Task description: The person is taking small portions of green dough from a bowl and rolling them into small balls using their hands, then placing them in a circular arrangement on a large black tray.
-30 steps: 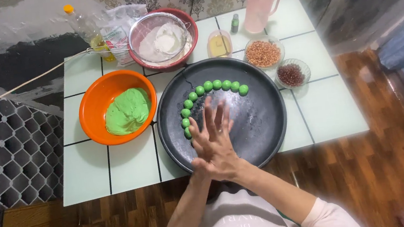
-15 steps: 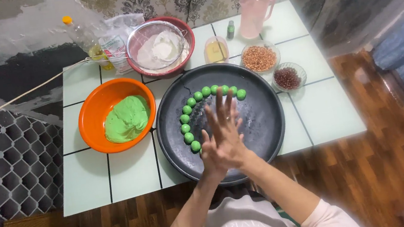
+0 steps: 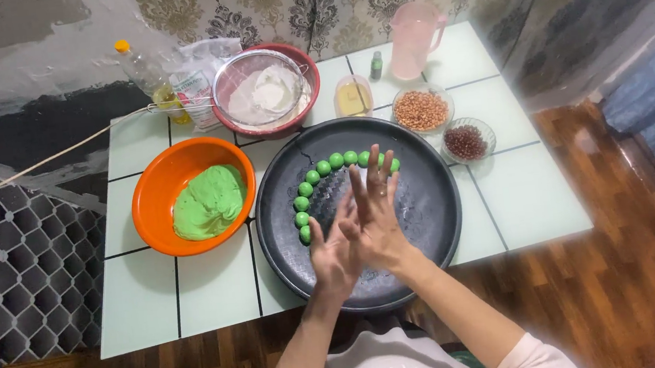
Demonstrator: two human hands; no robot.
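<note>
Dough is the work here: a lump of green dough [image 3: 210, 201] sits in the orange bowl [image 3: 152, 196] on the left of the bench [image 3: 527, 195], and a curved row of small green balls [image 3: 325, 178] lies along the far-left inner edge of the black tray [image 3: 426, 198].

Both hands are pressed palm to palm above the tray's near half, fingers stretched out and pointing away from the body. The left hand [image 3: 335, 252] is underneath and a little nearer; the right hand [image 3: 375, 215] lies over it. Whether the grip has a piece of dough between the palms cannot be told, since the palms hide whatever is there.

Compared with half a second ago and a second ago, the palms have stayed together but have slid against each other: the right hand's fingertips now reach further toward the end of the ball row, and the pair of hands sits slightly higher over the tray. The row of balls looks the same length as before, and the dough lump in the bowl has not changed. I judge this to be a rolling motion between the palms, with one more ball being shaped and not yet set down.

Behind the tray stand a red bowl [image 3: 311, 100] holding a sieve [image 3: 259, 88] of white flour, an oil bottle [image 3: 144, 73], a pink jug [image 3: 416, 37], and two small glass bowls, one of peanuts [image 3: 421, 109] and one of dark beans [image 3: 466, 142].
</note>
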